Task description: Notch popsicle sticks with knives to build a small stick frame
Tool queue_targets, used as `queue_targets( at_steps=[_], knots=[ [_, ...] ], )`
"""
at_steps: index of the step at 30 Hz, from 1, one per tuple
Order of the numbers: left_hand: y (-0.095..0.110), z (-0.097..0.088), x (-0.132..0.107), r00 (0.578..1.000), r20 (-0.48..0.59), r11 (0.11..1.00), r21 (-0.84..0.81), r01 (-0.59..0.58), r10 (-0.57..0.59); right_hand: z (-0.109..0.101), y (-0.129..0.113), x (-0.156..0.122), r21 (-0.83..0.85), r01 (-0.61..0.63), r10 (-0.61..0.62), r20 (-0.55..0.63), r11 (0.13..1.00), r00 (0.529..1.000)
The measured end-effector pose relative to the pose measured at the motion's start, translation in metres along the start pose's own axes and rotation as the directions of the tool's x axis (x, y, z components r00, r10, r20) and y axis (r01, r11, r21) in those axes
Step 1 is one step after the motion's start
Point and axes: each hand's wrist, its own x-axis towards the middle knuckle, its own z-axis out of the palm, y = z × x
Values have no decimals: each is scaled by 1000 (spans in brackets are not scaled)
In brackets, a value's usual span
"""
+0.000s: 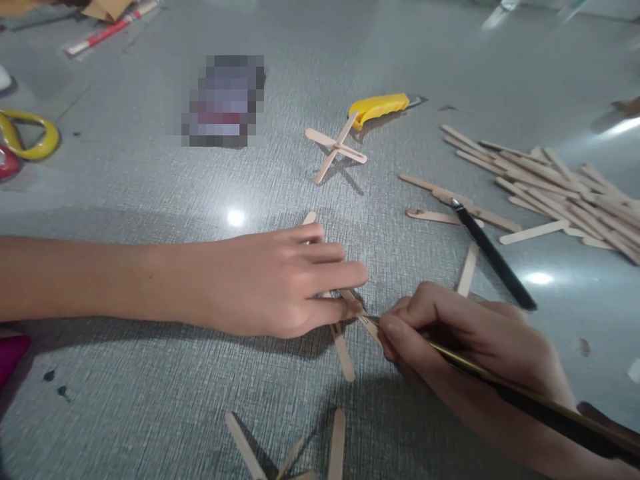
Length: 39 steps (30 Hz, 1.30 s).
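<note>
grey, grainy worktop with some glare on it, and popsicle sticks all over. the action sits around the middle, a bit toward the near edge. the left hand [280, 280] comes in from the left edge and lies mostly flat, fingers stretched out and close together. it's pressing down on the crossed sticks [343, 353] rather than gripping them, with the thumb tip right on one of the pair.

one stick's long axis runs far-to-near, poking out past the fingers at the far end and out from under the palm on the near side. the other slants off to the right, straight at the right hand [450, 340]. that hand is curled tight around a thin tool [500, 382], dark with a gold shaft, held like a pen, with the shaft trailing toward the near right corner. can't tell if it's a pen or a brush. its tip touches the slanted stick just beside the left thumb, so the two hands are nearly touching, and the right one is closest to that free end.

other stuff:
- another stick cross [336, 148] further back, with a yellow knife [379, 108] just behind it
- a loose stick pile [560, 193] by the right edge
- a black pen [493, 257] lying across a few strays
- yellow-handled scissors [30, 133] at the left edge
- more sticks [290, 453] at the near edge
</note>
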Motion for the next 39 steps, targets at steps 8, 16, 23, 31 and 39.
queue_targets(
  at_steps=[8,16,23,31,39],
  knots=[
    [-1,2,0,999,-34,1000,16,-11,11,-2,-2,0,-31,41,-40,21,999,999],
    [-3,6,-3,997,-71,1000,-28,-6,4,-1,-1,2,-91,89,-86,30,992,996],
    [-4,5,-5,999,-9,997,-74,34,-34,-2,2,3,-88,109,-106,35,990,994],
    [-2,2,-3,999,3,995,-79,53,-53,-3,4,2,-95,106,-101,50,990,994],
    [-4,5,-6,1000,-3,1000,-2,15,-15,-3,3,2,-52,123,-120,58,991,991]
  ],
)
